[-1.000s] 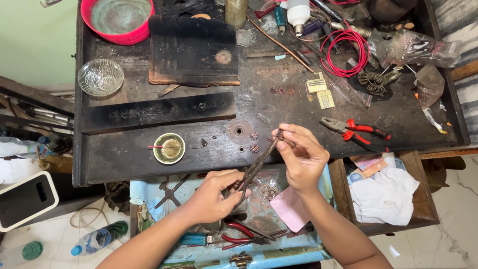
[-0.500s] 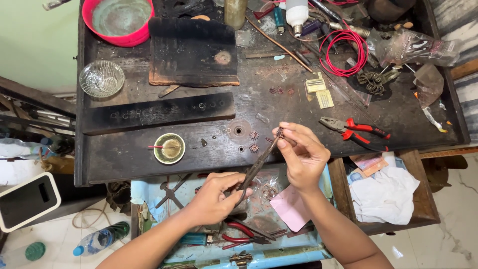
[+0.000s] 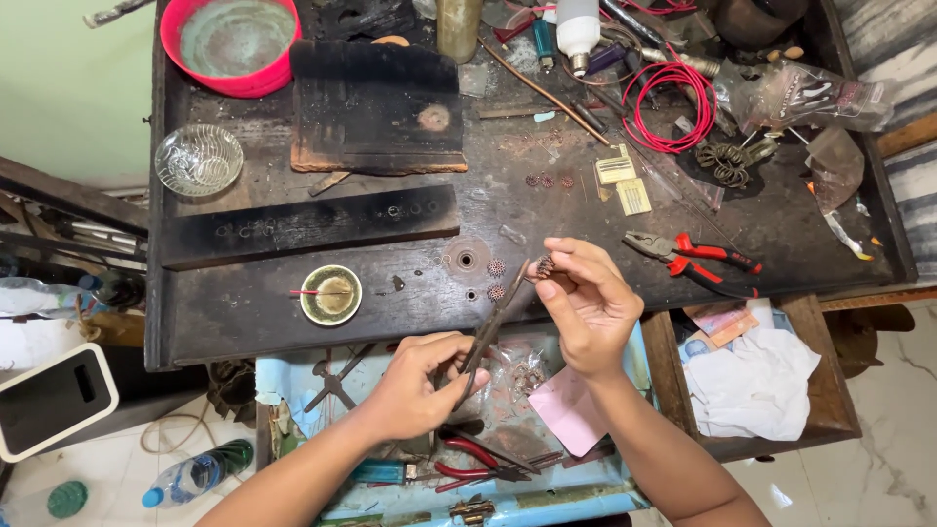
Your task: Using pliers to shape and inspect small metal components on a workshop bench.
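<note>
1. The left hand [image 3: 422,388] is at about 6 o'clock in the view, fingers closed round the lower end of a pair of long dark tweezers [image 3: 493,327] that slant up toward 1 o'clock.
2. The right hand [image 3: 584,304] sits just right of centre, thumb and fingertips pinched on a small coppery round piece [image 3: 545,265]; the tweezer tips meet that piece at the fingertips.
3. Both hands hover over the near edge of the dark, worn table [image 3: 293,312], above an open blue drawer [image 3: 293,385] holding red-handled pliers [image 3: 483,459] and a pink slip of paper [image 3: 566,410].
4. On the table just to the left of the small piece, at about 9 o'clock from it, lie two more little round pieces [image 3: 496,278] and a flat disc with a hole [image 3: 466,259].
5. At 9 o'clock from the hands stands a small brass dish [image 3: 331,295] with a red stick across it.
6. At 3 o'clock lie red-handled pliers [image 3: 693,259]; behind them, toward 1 o'clock, a coil of red wire [image 3: 673,102].
7. At 11 o'clock sit a red bowl [image 3: 230,44], a clear glass bowl [image 3: 199,159] and a charred block [image 3: 376,107].
8. A wooden drawer at 4 o'clock holds white cloth [image 3: 756,381].
</note>
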